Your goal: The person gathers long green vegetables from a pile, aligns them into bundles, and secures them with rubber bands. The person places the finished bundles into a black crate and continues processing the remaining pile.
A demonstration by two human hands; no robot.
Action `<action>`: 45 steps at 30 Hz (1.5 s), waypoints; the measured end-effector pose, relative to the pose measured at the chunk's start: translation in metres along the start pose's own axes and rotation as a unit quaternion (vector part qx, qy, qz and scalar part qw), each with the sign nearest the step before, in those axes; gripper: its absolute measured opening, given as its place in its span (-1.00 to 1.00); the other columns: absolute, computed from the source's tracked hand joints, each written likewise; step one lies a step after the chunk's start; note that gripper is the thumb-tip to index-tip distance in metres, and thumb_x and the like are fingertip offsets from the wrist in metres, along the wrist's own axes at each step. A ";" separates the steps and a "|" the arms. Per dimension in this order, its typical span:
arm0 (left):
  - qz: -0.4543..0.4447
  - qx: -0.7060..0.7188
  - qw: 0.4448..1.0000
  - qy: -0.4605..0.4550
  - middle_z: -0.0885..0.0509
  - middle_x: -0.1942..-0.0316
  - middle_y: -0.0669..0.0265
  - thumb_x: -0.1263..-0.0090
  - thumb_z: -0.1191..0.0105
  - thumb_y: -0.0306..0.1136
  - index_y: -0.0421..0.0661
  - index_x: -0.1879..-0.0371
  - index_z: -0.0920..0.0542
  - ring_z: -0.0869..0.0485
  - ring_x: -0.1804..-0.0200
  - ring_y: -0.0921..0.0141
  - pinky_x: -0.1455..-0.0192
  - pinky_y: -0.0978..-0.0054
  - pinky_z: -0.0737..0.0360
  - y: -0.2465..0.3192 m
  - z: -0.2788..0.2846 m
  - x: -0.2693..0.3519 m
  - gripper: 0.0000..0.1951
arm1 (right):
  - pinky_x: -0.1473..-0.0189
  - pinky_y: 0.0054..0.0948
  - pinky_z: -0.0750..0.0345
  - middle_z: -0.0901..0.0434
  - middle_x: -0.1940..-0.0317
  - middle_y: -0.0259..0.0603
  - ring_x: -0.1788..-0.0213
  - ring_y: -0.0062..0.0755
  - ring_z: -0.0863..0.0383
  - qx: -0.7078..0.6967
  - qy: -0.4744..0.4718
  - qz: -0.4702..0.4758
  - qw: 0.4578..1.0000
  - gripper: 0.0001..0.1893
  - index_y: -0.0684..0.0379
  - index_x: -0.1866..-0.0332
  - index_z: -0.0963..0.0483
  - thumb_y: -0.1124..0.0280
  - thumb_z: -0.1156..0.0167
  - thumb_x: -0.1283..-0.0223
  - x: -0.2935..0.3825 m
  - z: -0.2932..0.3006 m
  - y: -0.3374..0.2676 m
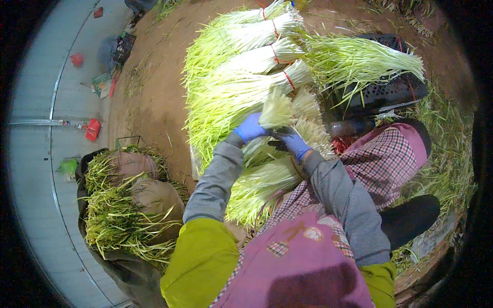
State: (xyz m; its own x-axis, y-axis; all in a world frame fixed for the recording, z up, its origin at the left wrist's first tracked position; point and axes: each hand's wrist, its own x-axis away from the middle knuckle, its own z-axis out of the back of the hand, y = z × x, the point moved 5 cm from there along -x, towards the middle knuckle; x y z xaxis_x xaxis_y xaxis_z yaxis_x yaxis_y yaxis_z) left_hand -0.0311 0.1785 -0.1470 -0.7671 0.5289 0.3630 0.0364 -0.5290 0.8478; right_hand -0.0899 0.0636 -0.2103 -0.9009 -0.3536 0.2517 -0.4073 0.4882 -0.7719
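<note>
My left hand (pixel 251 127), in a blue glove, is closed on a bunch of pale leafy stalks (pixel 276 110), somewhat blurred, whose ends point up. My right hand (pixel 291 141), in a blue glove with dark fingertips, is close beside it at the lower end of the bunch; whether it grips the stalks is hard to tell. Beyond my hands lie several bundles of yellow-green, white-stemmed stalks (pixel 238 90), side by side, bound with red ties (pixel 289 80). Another tied bundle (pixel 265 181) lies nearer my body, partly under my forearms.
A loose heap of stalks (pixel 366 61) lies across a black plastic crate (pixel 400 90) at the right. A clear bottle (pixel 351 127) and red ties (pixel 342 144) are by my knee. At the left, a dark sack (pixel 127 265) holds greener stalks (pixel 111 215).
</note>
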 end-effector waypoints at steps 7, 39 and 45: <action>0.001 -0.073 0.995 0.066 -0.52 0.00 0.17 0.12 -0.37 -0.25 -0.17 -0.07 -0.39 -0.47 -0.04 0.34 -0.14 0.43 -0.37 -0.019 -0.014 -0.005 -0.30 | 0.21 -0.51 -0.50 -0.55 0.12 -0.25 0.19 -0.53 -0.53 0.115 -0.017 -0.062 0.991 -0.69 0.15 0.02 -0.48 0.32 -0.07 -0.12 -0.011 0.013 0.019; -0.682 0.405 0.576 0.199 -0.45 0.33 0.49 -0.13 -0.04 -0.35 -0.07 -0.11 -0.33 -0.42 0.24 0.48 -0.01 0.37 -0.33 0.252 0.250 0.227 -0.51 | 0.02 -0.59 -0.43 -0.51 0.05 -0.19 0.06 -0.50 -0.52 0.211 -0.111 0.460 0.855 -0.56 0.28 -0.19 -0.25 0.51 0.05 -0.16 0.152 -0.092 -0.425; -0.566 0.415 0.680 0.214 -0.51 0.14 0.18 -0.15 -0.06 -0.36 -0.14 -0.09 -0.34 -0.52 0.14 0.29 -0.03 0.26 -0.45 0.236 0.248 0.188 -0.52 | 0.04 -0.61 -0.42 -0.51 0.04 -0.26 0.07 -0.53 -0.53 0.194 -0.059 0.410 0.889 -0.56 0.19 -0.23 -0.24 0.41 0.06 -0.21 0.163 -0.019 -0.416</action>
State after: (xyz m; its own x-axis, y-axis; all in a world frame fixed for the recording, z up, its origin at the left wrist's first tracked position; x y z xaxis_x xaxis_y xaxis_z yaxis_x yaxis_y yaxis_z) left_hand -0.0080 0.3174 0.2171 -0.7138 -0.0490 -0.6986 -0.5194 0.7062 0.4811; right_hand -0.0704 -0.1816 0.1628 -0.8398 -0.0986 -0.5338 0.4820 0.3168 -0.8169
